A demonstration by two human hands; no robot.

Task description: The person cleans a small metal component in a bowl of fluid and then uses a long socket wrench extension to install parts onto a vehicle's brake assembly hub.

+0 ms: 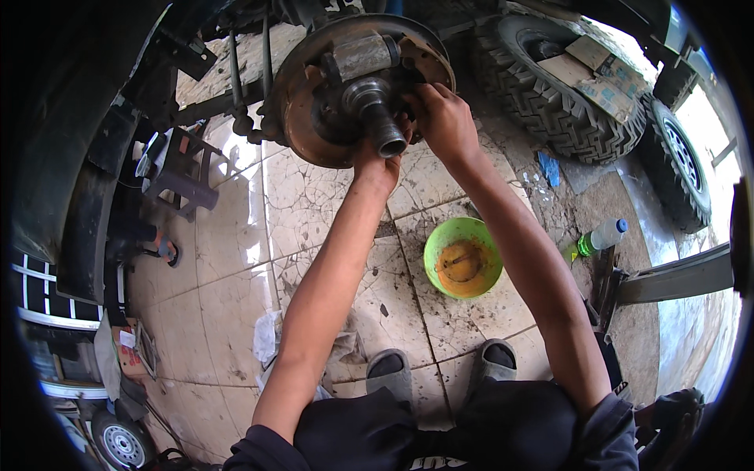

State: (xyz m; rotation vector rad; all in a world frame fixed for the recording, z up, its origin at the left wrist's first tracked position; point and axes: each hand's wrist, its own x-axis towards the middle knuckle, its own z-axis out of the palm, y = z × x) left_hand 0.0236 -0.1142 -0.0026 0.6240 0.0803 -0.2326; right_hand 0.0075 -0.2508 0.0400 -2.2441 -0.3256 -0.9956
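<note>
A bare axle spindle (379, 124) sticks out from a rusty round brake backing plate (302, 118) at the top. Below and behind the spindle's end is my left hand (379, 166), its fingers curled up along the spindle's right side and partly hidden by it. Just right of the spindle, my right hand (445, 119) has its fingers bent and pressed together against the brake parts. Whatever is between the fingers of either hand is hidden. A metal cylinder (361, 56) sits on the plate above the spindle.
A green bowl (430, 259) with orange-brown liquid and a dark part in it stands on the tiles. A large tyre (542, 110) bearing cardboard (593, 74) lies at right, near another wheel (679, 157) and a bottle (609, 235). A stool (184, 177) stands left.
</note>
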